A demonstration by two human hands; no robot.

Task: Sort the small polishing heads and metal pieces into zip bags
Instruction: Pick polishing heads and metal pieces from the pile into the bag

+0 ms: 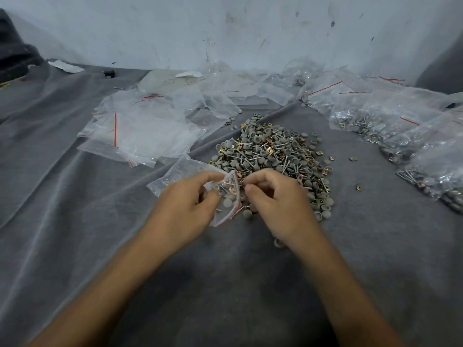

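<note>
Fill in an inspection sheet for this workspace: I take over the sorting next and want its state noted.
Surface: creased grey cloth, covering the work area.
Job's things: pile of grey polishing heads, pins and brass-coloured clips at centre; empty zip bags left; filled bags right; held zip bag with a few pieces inside.
Clutter: crumpled paper and small black object at back left; stray pieces round the pile.
Hands: left hand pinches the held bag's mouth open; right hand has fingertips pinched at that mouth, contents too small to tell.
Cables: nothing seen.
Surroundings: stained pale wall behind; dark object far left.
</note>
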